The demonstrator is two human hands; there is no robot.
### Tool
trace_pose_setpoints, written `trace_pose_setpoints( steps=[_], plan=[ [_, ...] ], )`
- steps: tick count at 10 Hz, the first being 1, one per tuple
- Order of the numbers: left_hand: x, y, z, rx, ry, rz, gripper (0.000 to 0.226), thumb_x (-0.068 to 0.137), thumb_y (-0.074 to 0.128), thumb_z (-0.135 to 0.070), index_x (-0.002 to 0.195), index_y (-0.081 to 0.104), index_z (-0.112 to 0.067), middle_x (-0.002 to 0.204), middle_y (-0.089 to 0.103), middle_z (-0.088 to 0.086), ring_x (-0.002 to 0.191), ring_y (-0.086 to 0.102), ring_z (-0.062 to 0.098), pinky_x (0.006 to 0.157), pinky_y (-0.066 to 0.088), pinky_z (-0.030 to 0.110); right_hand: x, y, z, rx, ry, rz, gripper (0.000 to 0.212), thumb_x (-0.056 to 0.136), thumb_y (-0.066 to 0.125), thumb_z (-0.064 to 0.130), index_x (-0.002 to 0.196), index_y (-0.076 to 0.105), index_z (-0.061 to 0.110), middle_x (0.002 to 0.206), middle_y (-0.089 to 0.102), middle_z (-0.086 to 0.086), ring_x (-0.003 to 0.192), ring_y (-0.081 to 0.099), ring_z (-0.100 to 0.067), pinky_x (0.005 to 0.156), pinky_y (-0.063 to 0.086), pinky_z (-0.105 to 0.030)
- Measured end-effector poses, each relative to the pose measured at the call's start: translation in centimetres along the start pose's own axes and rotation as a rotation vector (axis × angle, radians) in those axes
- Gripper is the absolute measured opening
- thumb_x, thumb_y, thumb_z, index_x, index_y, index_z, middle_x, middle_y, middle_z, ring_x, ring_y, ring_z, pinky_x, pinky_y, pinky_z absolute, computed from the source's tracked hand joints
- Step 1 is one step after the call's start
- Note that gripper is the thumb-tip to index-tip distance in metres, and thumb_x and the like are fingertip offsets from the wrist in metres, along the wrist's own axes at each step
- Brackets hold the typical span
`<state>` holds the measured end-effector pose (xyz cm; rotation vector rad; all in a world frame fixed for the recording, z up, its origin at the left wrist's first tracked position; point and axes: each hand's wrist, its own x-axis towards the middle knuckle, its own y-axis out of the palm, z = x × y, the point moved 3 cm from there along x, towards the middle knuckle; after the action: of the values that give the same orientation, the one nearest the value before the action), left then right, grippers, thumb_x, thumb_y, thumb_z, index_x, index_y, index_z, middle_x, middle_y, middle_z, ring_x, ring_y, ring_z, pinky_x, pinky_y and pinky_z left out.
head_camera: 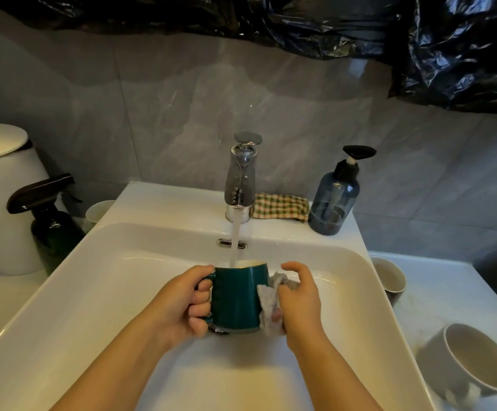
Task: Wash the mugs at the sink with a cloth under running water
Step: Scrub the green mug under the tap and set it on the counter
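The mug (240, 298) is held upright by its handle in the left hand (186, 304); the cloth (269, 307), gripped by the right hand (299, 298), is pressed against its right side.

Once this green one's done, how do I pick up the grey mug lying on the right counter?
Grip the grey mug by its upper rim, coming from above: thumb inside the mouth, fingers over the outer wall. It lies on its side with the open mouth showing toward you, and the handle seems tucked underneath.
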<state>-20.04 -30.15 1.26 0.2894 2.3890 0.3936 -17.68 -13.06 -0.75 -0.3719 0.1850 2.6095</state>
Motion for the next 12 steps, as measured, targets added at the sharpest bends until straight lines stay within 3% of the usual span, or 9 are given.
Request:
trace_pose_setpoints(
  steps=[3, 4, 5, 6, 7, 8, 10, 11, 12],
  plan=[
    [0.1, 0.0, 0.0, -0.059, -0.027, -0.009, 0.047, 0.088, 0.043, -0.024, 0.044, 0.028, -0.022, 0.038, 0.018, -0.007, 0.029, 0.017, 0.008, 0.039, 0.017, 0.008, -2.2, 3.0, 2.3, -0.189, -0.345, 0.289, 0.028, 0.090, 0.050, 0.041, 0.110, 0.041, 0.058, 0.134, 0.045, 0.019, 0.122, 0.043, -0.003, 0.098, 0.045, -0.023],
    [-0.1, -0.3, -0.3, -0.012, -0.020, 0.020, 0.049, 0.090, 0.042, -0.024, 0.042, 0.030, -0.020, 0.039, 0.019, -0.006, 0.030, 0.018, 0.008, 0.038, 0.017, 0.009, -2.2, 3.4, 1.8, 0.223, 0.111, 0.413, 0.059, 0.075, 0.052, 0.071, 0.122, 0.044, 0.035, 0.124, 0.054, -0.019, 0.116, 0.048, -0.022, 0.088, 0.043, -0.021],
    [-0.1, -0.4, -0.3, -0.043, -0.038, 0.037, 0.049, 0.092, 0.045, -0.028, 0.045, 0.034, -0.018, 0.040, 0.021, -0.005, 0.030, 0.020, 0.007, 0.034, 0.018, 0.010, -2.1, 2.7, 0.9, 0.386, 0.321, 0.499, 0.050, 0.087, 0.039, 0.053, 0.088, 0.070, 0.014, 0.091, 0.063, -0.019, 0.088, 0.062, -0.024, 0.082, 0.047, -0.030],
    [0.7, 0.1, -0.1, 0.030, 0.108, -0.123, 0.032, 0.094, 0.048, -0.039, 0.076, 0.049, -0.012, 0.057, 0.042, 0.001, 0.045, 0.039, 0.011, 0.039, 0.029, 0.018, -2.1, 2.4, 0.1, 0.388, 0.324, 0.482, 0.045, 0.091, 0.039, 0.048, 0.091, 0.060, 0.008, 0.084, 0.060, -0.011, 0.080, 0.056, -0.022, 0.076, 0.046, -0.031],
    [1.1, 1.0, 0.2, 0.060, 0.345, -0.339, 0.034, 0.095, 0.039, -0.049, 0.110, 0.047, -0.019, 0.101, 0.060, 0.010, 0.088, 0.059, 0.023, 0.068, 0.048, 0.032, -2.2, 3.3, -0.6, 0.305, 0.196, 0.390, 0.038, 0.091, 0.048, 0.048, 0.108, 0.062, 0.016, 0.095, 0.069, -0.004, 0.082, 0.064, -0.020, 0.073, 0.052, -0.035],
    [0.7, 2.2, 0.6, 0.094, 0.412, -0.220, 0.044, 0.080, 0.047, -0.060, 0.109, 0.051, -0.028, 0.106, 0.063, 0.008, 0.096, 0.062, 0.023, 0.073, 0.051, 0.034, -2.3, 4.0, -1.0, 0.165, 0.040, 0.296, 0.047, 0.085, 0.050, 0.054, 0.121, 0.059, 0.026, 0.119, 0.065, -0.001, 0.110, 0.062, -0.022, 0.097, 0.047, -0.049],
    [0.9, 1.5, 1.0, 0.043, 0.245, 0.046, 0.079, 0.057, 0.077, -0.063, 0.117, 0.055, -0.018, 0.111, 0.067, 0.014, 0.101, 0.066, 0.030, 0.086, 0.054, 0.047, -2.5, 3.8, 1.0, -0.172, -0.410, 0.259, 0.026, 0.097, 0.038, 0.036, 0.115, 0.048, 0.052, 0.128, 0.055, 0.012, 0.118, 0.052, -0.006, 0.101, 0.046, -0.031],
    [1.0, 1.5, 0.9, 0.048, 0.301, 0.063, 0.060, 0.064, 0.072, -0.054, 0.111, 0.057, -0.019, 0.108, 0.066, 0.016, 0.095, 0.066, 0.031, 0.079, 0.054, 0.043, -2.0, 3.0, 1.3, 0.166, -0.195, 0.359, 0.025, 0.099, 0.040, 0.031, 0.116, 0.058, 0.036, 0.113, 0.064, 0.012, 0.103, 0.062, -0.005, 0.093, 0.050, -0.033],
    [0.9, 2.0, 0.7, 0.050, 0.396, 0.013, 0.048, 0.061, 0.062, -0.048, 0.101, 0.055, -0.024, 0.097, 0.066, 0.012, 0.084, 0.065, 0.025, 0.061, 0.053, 0.030, -4.2, 3.0, 1.1, 0.434, 0.054, 0.921, 0.024, 0.102, 0.023, 0.038, 0.110, 0.045, 0.037, 0.063, 0.046, 0.028, 0.080, 0.054, 0.022, 0.106, 0.038, -0.029]
  ],
)
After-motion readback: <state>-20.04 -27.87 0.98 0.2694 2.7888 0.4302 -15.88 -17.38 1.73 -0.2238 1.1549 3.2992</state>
